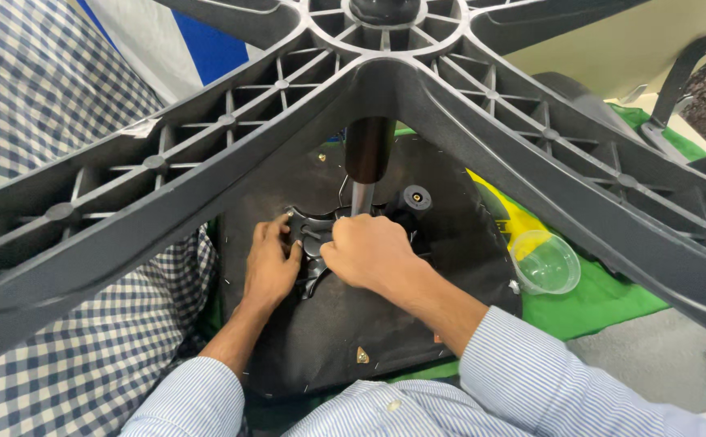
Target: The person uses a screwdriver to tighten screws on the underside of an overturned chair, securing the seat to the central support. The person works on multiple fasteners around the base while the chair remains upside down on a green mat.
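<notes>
Both hands' fingers curl closed on the black mechanism plate (pixel 320 239) (left hand (pixel 270 263), right hand (pixel 366 252)).

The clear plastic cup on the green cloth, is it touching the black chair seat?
Apart. The head view shows the clear plastic cup sitting on the green cloth, with a strip of green and yellow showing between it and the edge of the black chair seat.
</notes>
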